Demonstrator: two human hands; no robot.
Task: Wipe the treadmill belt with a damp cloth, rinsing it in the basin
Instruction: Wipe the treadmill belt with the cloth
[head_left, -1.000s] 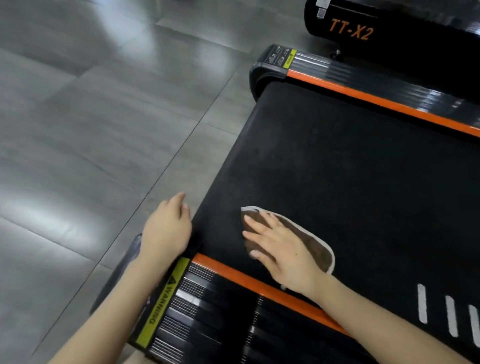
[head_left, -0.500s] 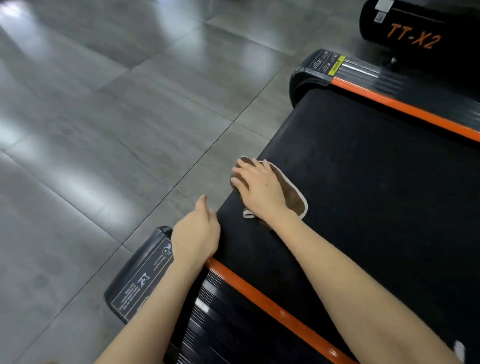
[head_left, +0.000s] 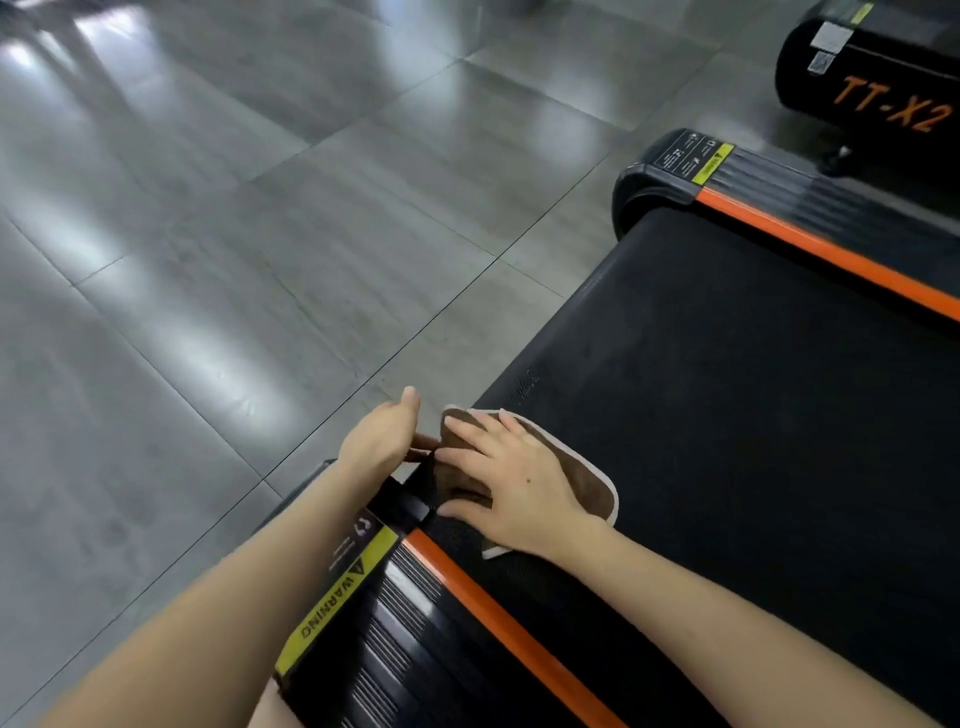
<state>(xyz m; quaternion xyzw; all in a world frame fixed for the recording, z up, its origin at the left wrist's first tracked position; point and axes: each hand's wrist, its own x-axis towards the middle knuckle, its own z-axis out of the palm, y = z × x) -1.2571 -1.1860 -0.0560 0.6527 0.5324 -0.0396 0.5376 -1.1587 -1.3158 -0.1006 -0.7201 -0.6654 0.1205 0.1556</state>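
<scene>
A black treadmill belt (head_left: 727, 415) runs from lower middle to the right edge. On its near left end lies a brown cloth (head_left: 582, 478) with a pale border. My right hand (head_left: 509, 483) presses flat on the cloth, fingers spread and pointing left toward the belt's end. My left hand (head_left: 382, 441) rests at the belt's end beside the cloth, fingers straight, thumb up; its fingertips reach toward the cloth's edge. No basin is in view.
Orange-striped side rails (head_left: 498, 618) with a yellow warning label (head_left: 337, 603) flank the belt; the far rail (head_left: 831, 254) runs at upper right. A black motor housing (head_left: 883, 88) marked TT-X2 stands at top right. Grey tiled floor (head_left: 234, 286) lies to the left.
My right hand has slid the cloth along the belt's end edge back toward the near rail. My left hand has moved up beside the cloth.
</scene>
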